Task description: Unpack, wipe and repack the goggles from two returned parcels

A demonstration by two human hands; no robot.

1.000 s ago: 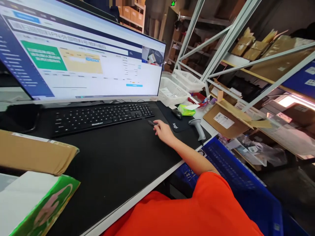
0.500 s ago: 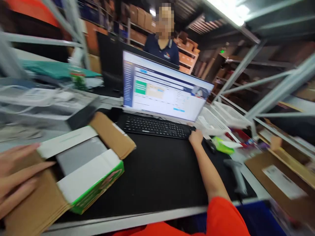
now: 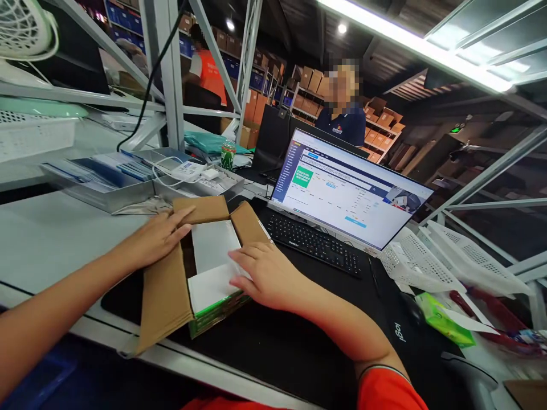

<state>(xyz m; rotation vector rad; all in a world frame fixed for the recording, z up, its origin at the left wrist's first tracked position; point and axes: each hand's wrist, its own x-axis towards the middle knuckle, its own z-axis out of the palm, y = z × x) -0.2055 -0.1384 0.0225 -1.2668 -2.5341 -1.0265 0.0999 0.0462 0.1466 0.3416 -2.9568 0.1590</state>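
Observation:
An opened cardboard box (image 3: pixel 213 291) with a green printed side and white inner flaps sits at an angle on the black desk mat (image 3: pixel 294 347). Its brown outer flap (image 3: pixel 164 302) folds out towards the left. Across the box's left edge lies my left hand (image 3: pixel 156 238), fingers stretched over the brown cardboard. My right hand (image 3: pixel 269 276) rests at the box's right side, fingers and thumb apart on the white flap, holding nothing. Between the hands, a flat pale surface (image 3: pixel 216 242) shows inside the opening.
Behind the box stand a black keyboard (image 3: pixel 314 242) and a lit monitor (image 3: pixel 350 191). Grey trays (image 3: pixel 141 185) of papers and cables are at left. White baskets (image 3: pixel 421 265), a mouse (image 3: pixel 411 308), a green packet (image 3: pixel 444 319) and a scanner (image 3: pixel 470 376) lie right. A person (image 3: pixel 342 125) stands behind.
My right hand has left the mouse area by the keyboard and come over to the box. My left hand stays at the box's left side. The camera view has swung left.

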